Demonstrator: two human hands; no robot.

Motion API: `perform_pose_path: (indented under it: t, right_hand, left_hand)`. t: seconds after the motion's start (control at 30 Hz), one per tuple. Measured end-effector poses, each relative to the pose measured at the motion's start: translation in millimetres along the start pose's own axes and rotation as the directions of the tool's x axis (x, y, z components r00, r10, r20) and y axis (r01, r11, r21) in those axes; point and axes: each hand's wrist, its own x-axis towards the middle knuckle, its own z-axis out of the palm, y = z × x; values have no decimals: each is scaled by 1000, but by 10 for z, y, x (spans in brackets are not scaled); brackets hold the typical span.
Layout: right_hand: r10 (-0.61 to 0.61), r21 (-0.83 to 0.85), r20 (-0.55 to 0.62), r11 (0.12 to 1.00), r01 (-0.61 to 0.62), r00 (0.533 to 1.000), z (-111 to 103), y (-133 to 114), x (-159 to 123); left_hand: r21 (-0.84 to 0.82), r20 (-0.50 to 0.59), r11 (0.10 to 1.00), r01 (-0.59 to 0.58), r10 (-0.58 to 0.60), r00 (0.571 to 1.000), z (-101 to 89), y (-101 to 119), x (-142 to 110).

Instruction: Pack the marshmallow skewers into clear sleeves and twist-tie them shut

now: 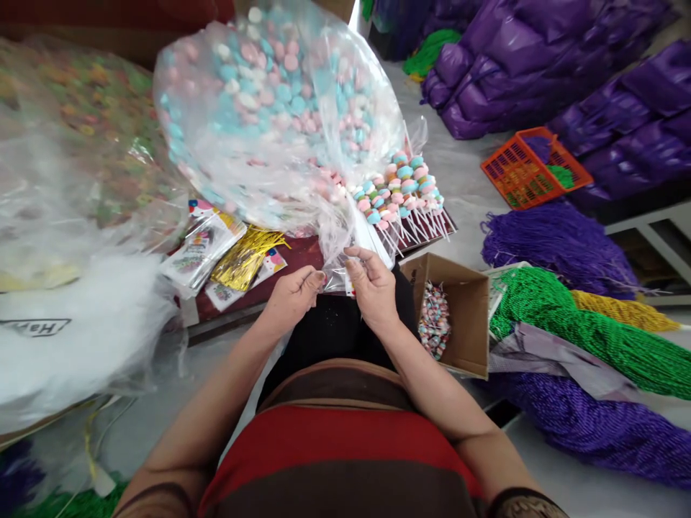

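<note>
My left hand (294,293) and my right hand (372,286) meet in front of my lap, both pinching a small clear plastic sleeve (337,279) between thumb and fingers. Just beyond them lies a big clear bag (281,108) full of pink, blue and white lollipops. A fan of the same lollipops on white sticks (402,191) lies loose at its right side. A bundle of gold twist ties (242,259) and printed little bags (202,248) lie on the dark red board (302,252) left of my hands.
An open cardboard box (458,309) with wrapped lollipops stands by my right knee. Heaps of green (572,331), purple (561,241) and yellow bead strings lie to the right, with an orange crate (532,169) and purple bags (540,65) behind. White plastic bags (70,324) pile up on the left.
</note>
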Motion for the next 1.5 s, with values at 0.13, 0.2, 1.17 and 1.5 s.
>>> perform_pose_path:
  t: [0.13, 0.2, 1.17, 1.5]
  right_hand:
    - [44, 50, 142, 997, -52, 989, -75, -38, 92]
    - [30, 46, 150, 998, -38, 988, -77, -51, 114]
    - [-266, -831, -176, 556, 2, 948, -1134, -233, 1238]
    - [-245, -336, 41, 910, 244, 969, -1055, -471, 120]
  left_hand:
    - [-80, 5, 997, 16, -15, 1000, -4, -16, 33]
    - [-101, -19, 995, 9, -11, 1000, 3, -20, 47]
    - [-791, -24, 611, 38, -93, 995, -90, 101, 194]
    - [-733, -54, 677, 60, -147, 988, -70, 119, 184]
